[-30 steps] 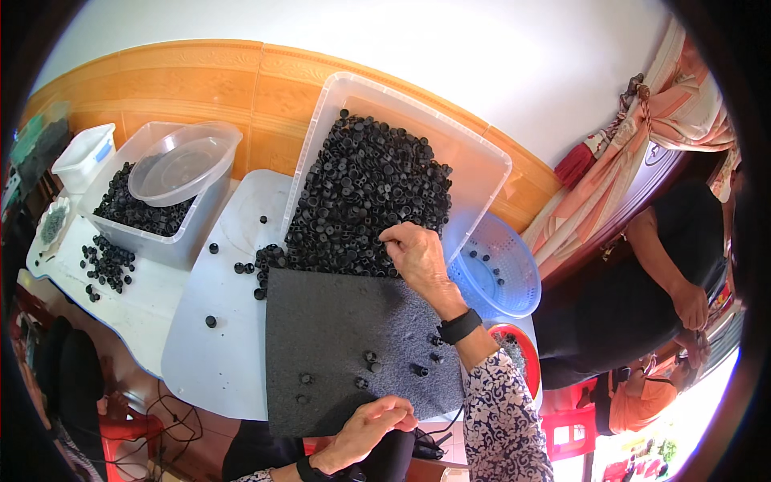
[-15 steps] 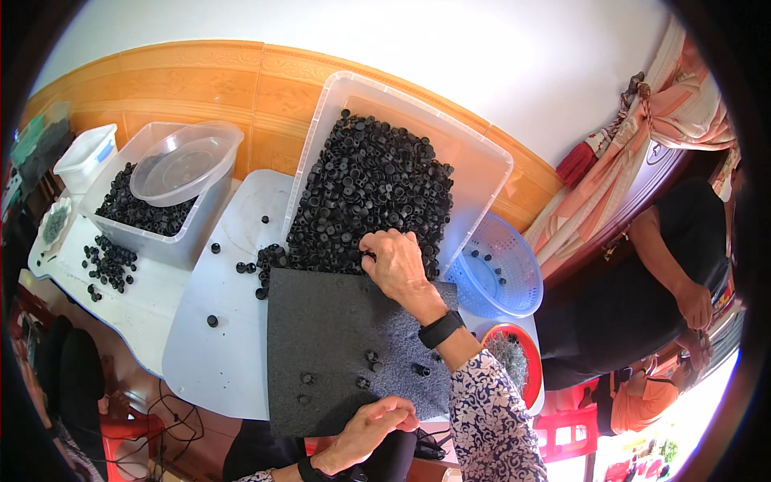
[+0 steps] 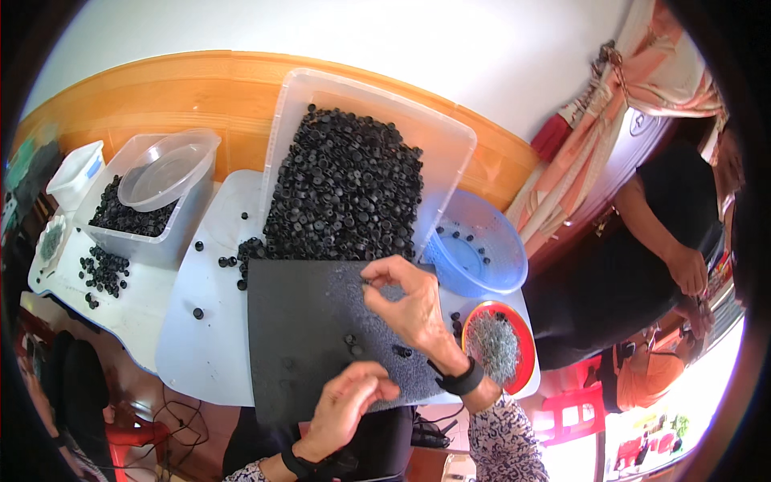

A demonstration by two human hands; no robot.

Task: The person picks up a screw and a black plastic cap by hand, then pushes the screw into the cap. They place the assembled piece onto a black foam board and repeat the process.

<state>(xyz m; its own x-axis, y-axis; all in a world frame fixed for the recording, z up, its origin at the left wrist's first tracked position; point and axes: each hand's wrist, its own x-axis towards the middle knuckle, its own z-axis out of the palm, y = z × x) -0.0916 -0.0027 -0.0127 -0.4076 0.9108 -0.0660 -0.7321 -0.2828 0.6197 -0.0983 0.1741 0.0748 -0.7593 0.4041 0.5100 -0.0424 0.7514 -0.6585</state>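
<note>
Black caps (image 3: 345, 189) lie heaped at upper centre, beyond the right hand (image 3: 411, 307), fingertips curled together, hold unclear, and the left hand (image 3: 344, 404), loosely spread.

No text, number or brand can be read anywhere in view. The white tub (image 3: 74, 181) at the far left bears a small blue patch (image 3: 95, 170), perhaps a label, too small and blurred to show any lettering. On the purple panel (image 3: 617, 157) beside the curtain (image 3: 554, 181) stands a dark rounded outline (image 3: 637, 122), and whether it is a sign or an ornament cannot be told.
</note>
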